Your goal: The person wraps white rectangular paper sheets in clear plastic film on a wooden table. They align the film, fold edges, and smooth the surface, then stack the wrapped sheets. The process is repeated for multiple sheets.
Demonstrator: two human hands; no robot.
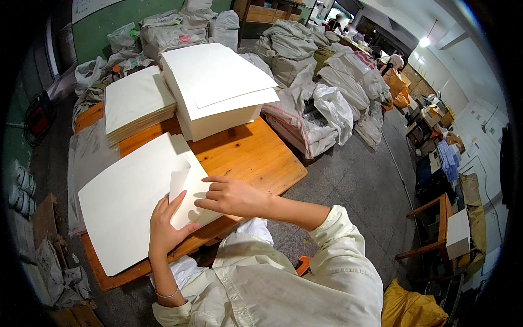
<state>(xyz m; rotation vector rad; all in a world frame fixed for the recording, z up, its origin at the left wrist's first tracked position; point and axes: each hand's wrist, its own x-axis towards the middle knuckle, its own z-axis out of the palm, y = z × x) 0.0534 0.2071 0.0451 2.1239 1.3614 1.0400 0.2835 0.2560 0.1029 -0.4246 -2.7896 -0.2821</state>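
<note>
1. Sitting at a wooden table, orange-brown planks, near edge running diag. from lower left to right corner.
2. Big white sheet lies flat on the table's near-left part; its right corner is curled up into a small fold.
3. Left hand rests on the sheet at the fold's lower edge, fingers together pressing flat, thumb spread to the right; clamped on nothing.
4. Right hand sits at the fold's right side, fingers bent and touching the paper edge. Can't tell if it pinches the paper or just presses.
5. Thin bracelet on left wrist; cream sleeves w/ shirt below.
6. Behind the sheet: 1 thick block of white paper at table's far centre, top sheets skewed; 1 lower stack to its left, near but apart.
7. Room: grey tiled floor, green wall at back left, many stuffed whitish sacks piled behind and right of the table.
8. Far right: small wooden stand w/ a white box, yellow bag near lower edge, ceiling lamp lit.
</note>
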